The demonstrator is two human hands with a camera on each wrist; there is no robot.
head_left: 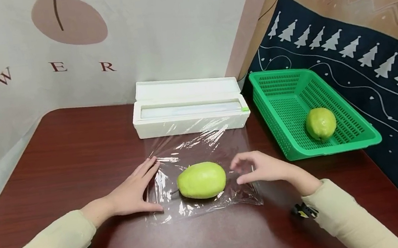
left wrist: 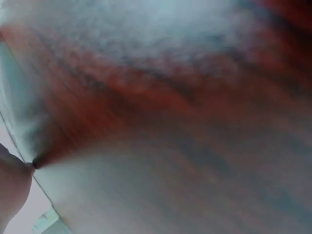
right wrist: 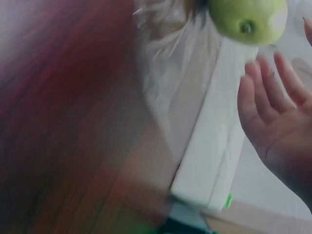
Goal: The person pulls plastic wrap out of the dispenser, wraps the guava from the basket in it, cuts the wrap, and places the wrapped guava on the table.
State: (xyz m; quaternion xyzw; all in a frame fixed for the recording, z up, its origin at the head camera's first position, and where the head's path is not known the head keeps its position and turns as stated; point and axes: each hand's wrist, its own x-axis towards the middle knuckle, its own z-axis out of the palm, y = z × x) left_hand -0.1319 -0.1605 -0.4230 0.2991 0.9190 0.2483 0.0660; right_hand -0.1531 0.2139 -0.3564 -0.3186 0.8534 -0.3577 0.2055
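A green pear (head_left: 201,180) lies on its side on a sheet of clear plastic wrap (head_left: 187,150), its stem pointing left. The wrap runs out from the white wrap box (head_left: 191,125) behind it. My left hand (head_left: 130,191) rests with spread fingers at the left edge of the wrap. To the right of the pear, my right hand (head_left: 261,168) hovers with bent fingers and nothing in them. In the right wrist view, the fingers (right wrist: 280,83) are a little apart from the pear (right wrist: 248,19). The left wrist view is mostly blurred table.
A green basket (head_left: 278,126) at the back right holds another pear (head_left: 320,124). The wrap box's lid (head_left: 186,87) stands raised, with a small green slider (head_left: 245,109) at its right end. Dark red-brown table (head_left: 86,155) surrounds the wrap. Patterned cloths hang behind.
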